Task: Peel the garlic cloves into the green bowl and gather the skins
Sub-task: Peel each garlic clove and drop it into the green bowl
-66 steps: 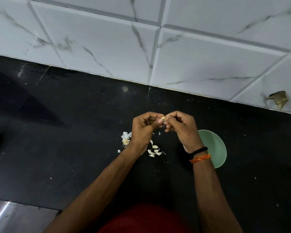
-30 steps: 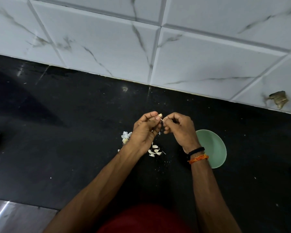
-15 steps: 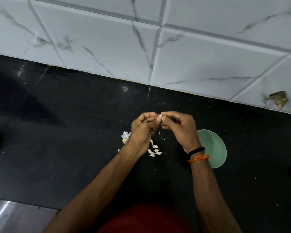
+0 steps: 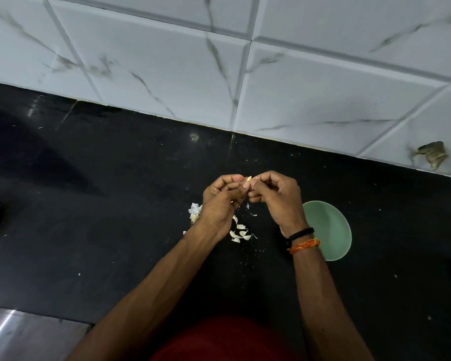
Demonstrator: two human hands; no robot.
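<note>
A small pale garlic clove (image 4: 249,179) is held up between both hands above the black counter. My left hand (image 4: 220,201) pinches it from the left with curled fingers, and my right hand (image 4: 276,196) pinches it from the right. Several unpeeled white cloves (image 4: 240,233) lie on the counter below my hands. A clump of papery skins (image 4: 194,212) sits just left of my left wrist. The green bowl (image 4: 328,230) stands to the right, partly hidden by my right wrist; its visible inside looks bare.
The black counter (image 4: 115,204) is speckled with tiny skin flakes. A white marbled tile wall (image 4: 245,74) rises behind it, with a brownish scrap (image 4: 431,153) stuck at the right. A steel edge (image 4: 24,332) shows at the lower left.
Both hands stay joined over the clove, working it with small finger shifts. A thin sliver of skin has dropped onto the counter below my right hand.
</note>
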